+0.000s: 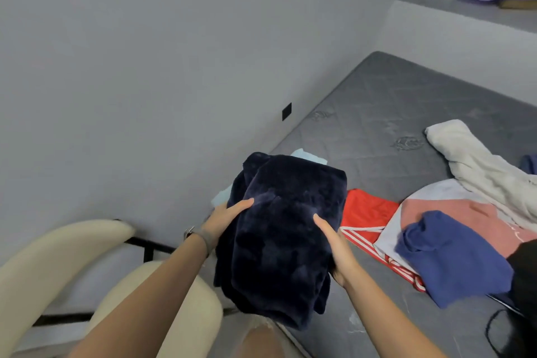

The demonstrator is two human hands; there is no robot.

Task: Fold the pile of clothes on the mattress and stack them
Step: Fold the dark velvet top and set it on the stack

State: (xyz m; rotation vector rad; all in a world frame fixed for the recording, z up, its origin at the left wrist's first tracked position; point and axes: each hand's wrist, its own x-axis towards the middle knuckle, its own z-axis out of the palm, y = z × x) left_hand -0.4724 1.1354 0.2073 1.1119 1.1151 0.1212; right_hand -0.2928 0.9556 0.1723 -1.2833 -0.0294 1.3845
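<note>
While I'm gripping the folded navy fleece [279, 229] in both hands, left [223, 221] and right [338, 250], above the mattress [377, 113] edge, red [366, 212], blue [453, 256], pink [453, 206] and white [479, 166] pieces are still lying unfolded.

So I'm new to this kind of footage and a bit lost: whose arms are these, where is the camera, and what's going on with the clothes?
The camera sits on a person's head, looking down at their own arms. Their left hand and right hand hold a folded dark blue fleece from both sides, above the edge of a grey mattress. Unfolded on the mattress lie a red garment, a blue top, a pink and white piece and a white garment. Something pale blue peeks out behind the fleece.
</note>
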